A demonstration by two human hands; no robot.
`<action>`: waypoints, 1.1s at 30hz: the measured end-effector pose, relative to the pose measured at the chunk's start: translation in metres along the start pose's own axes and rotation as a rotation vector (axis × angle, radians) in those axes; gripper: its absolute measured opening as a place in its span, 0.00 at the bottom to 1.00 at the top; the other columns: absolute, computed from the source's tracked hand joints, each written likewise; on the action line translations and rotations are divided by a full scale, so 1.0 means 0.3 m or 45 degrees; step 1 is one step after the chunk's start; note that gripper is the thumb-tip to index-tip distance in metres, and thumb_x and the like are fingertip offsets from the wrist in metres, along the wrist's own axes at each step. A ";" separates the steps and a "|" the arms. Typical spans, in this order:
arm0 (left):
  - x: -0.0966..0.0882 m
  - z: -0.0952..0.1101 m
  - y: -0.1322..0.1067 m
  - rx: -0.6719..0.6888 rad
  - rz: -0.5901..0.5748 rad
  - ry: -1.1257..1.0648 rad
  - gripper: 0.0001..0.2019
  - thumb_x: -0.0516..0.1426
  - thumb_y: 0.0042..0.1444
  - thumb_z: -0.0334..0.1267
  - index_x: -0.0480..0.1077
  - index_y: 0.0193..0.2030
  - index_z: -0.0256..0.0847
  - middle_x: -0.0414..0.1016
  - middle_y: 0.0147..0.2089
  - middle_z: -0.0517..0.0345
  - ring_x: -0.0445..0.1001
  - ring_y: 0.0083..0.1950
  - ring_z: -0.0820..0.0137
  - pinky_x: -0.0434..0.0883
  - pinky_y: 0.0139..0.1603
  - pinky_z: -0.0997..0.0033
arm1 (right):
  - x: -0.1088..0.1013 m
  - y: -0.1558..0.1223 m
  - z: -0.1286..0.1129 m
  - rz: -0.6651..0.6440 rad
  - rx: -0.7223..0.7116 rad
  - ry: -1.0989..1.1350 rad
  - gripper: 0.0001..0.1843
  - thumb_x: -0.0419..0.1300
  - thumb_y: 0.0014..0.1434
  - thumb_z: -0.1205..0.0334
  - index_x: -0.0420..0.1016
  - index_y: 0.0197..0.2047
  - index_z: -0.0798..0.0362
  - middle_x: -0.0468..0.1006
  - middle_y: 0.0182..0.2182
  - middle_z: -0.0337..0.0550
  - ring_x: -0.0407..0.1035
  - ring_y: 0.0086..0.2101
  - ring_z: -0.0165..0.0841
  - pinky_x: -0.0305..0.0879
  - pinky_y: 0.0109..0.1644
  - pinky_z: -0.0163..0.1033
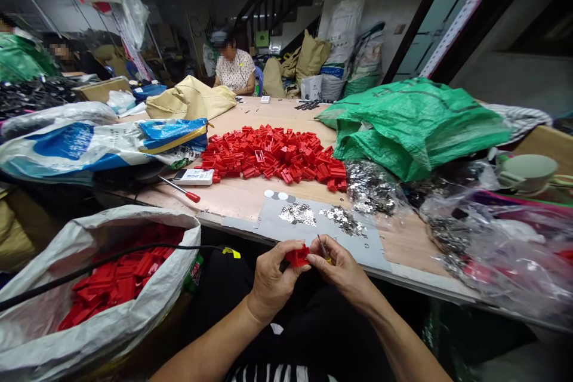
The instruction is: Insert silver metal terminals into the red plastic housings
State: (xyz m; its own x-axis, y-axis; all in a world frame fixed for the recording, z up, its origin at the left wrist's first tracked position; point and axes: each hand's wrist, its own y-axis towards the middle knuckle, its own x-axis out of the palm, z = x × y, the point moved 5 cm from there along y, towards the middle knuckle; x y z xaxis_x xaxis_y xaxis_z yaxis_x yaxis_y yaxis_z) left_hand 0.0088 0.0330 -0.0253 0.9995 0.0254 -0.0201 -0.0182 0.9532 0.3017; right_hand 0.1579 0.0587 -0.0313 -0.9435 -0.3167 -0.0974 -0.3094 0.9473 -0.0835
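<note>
My left hand (273, 277) is closed around a small red plastic part (298, 255), held over my lap just below the table edge. My right hand (340, 268) pinches a thin metal tool (322, 246) with a yellow handle, its fingertips touching the red part. Directly ahead on the table lies a grey sheet (268, 221) with two small heaps of tiny silver metal pieces (298, 213). Beyond it spreads a large pile of red plastic parts (273, 155).
A white sack (111, 334) of red parts stands at my lower left, a black cable across it. A red-handled screwdriver (181, 190) and white device (193, 176) lie left. Green bag (412, 125) and clear bags of metal pieces (470, 233) sit right. A person sits at the far end.
</note>
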 end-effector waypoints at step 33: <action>0.023 0.017 -0.023 0.146 -0.071 0.142 0.16 0.62 0.50 0.31 0.74 0.46 0.47 0.80 0.45 0.55 0.77 0.46 0.64 0.72 0.50 0.67 | 0.028 -0.018 0.031 -0.190 0.159 0.286 0.22 0.64 0.52 0.47 0.56 0.30 0.51 0.53 0.20 0.27 0.44 0.19 0.21 0.38 0.22 0.31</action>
State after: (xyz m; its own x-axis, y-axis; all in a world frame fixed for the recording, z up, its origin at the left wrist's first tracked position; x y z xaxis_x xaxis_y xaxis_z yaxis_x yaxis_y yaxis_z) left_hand 0.0158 0.0249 -0.0226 0.9896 0.0130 -0.1434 0.0465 0.9138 0.4036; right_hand 0.1527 0.0505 -0.0410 -0.8956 -0.4202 0.1461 -0.4429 0.8732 -0.2035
